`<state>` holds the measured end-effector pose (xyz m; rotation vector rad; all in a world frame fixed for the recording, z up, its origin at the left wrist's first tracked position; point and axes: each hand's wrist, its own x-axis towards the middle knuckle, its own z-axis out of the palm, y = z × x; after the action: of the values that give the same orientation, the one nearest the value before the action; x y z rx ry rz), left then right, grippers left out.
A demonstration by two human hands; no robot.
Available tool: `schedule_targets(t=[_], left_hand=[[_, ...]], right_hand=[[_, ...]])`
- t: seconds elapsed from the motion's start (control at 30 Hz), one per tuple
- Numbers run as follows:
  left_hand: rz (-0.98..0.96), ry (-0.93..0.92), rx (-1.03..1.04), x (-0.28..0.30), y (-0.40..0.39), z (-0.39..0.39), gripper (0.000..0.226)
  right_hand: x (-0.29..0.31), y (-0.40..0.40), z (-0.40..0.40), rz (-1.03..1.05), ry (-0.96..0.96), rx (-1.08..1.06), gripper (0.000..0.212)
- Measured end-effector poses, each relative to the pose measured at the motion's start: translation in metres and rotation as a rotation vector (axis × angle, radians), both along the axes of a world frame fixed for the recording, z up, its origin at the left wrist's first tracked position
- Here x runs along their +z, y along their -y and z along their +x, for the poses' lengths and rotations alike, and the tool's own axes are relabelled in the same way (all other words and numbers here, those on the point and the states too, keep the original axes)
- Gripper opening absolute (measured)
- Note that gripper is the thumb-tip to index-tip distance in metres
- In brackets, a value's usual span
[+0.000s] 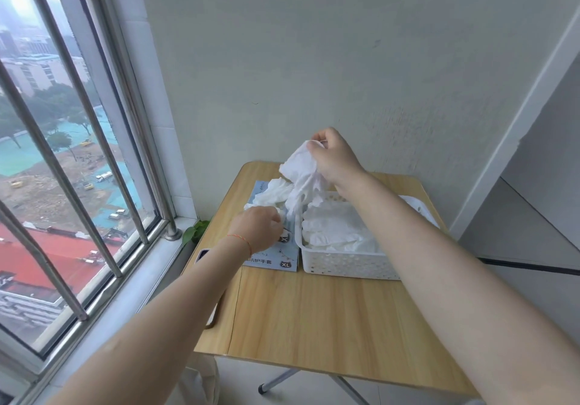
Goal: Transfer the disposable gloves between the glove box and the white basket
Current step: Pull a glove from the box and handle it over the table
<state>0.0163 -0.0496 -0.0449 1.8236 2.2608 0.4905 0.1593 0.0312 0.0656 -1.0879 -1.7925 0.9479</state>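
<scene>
A flat light-blue glove box (276, 257) marked XL lies on the wooden table (314, 320), with white gloves (271, 196) bunched out of its top. To its right stands the white perforated basket (342, 265), holding a heap of white gloves (332, 229). My right hand (334, 156) is raised above the box and basket and pinches a white glove (301, 169) that hangs down toward them. My left hand (257, 229) rests on the box with curled fingers on the gloves at its opening; whether it grips them I cannot tell.
A phone (201, 255) lies at the table's left edge, next to the window sill (141, 282). A barred window (72, 153) fills the left side. A small green plant (196, 232) sits in the corner. The wall stands just behind the table.
</scene>
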Motion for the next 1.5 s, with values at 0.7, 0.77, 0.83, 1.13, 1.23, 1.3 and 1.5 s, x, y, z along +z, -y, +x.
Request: schedule_targets(t=[0.7, 0.77, 0.83, 1.13, 1.23, 1.3, 1.5], left_hand=[[0.317, 1.418, -0.150, 0.093, 0.017, 0.022, 0.025], [0.195, 1.239, -0.238, 0.095, 0.017, 0.027, 0.032], [0.075, 1.115, -0.350, 0.094, 0.016, 0.031, 0.034], [0.101, 0.963, -0.319, 0.081, 0.017, 0.036, 0.034], [0.102, 0.956, -0.297, 0.076, 0.017, 0.034, 0.029], [0.055, 0.922, -0.248, 0.073, 0.018, 0.031, 0.035], [-0.168, 0.978, -0.184, 0.059, 0.022, 0.019, 0.037]], right_hand=[[0.013, 0.023, 0.046, -0.229, 0.076, 0.135, 0.023], [0.011, 0.021, 0.050, -0.246, -0.006, 0.157, 0.031], [0.013, 0.024, 0.052, -0.331, -0.069, 0.285, 0.034], [0.015, 0.029, 0.069, -0.233, 0.328, 0.382, 0.032], [0.021, 0.033, 0.067, -0.134, 0.329, 0.224, 0.014], [0.026, 0.033, 0.065, -0.062, 0.294, 0.110, 0.005], [0.032, 0.027, 0.060, -0.005, 0.144, -0.065, 0.028]])
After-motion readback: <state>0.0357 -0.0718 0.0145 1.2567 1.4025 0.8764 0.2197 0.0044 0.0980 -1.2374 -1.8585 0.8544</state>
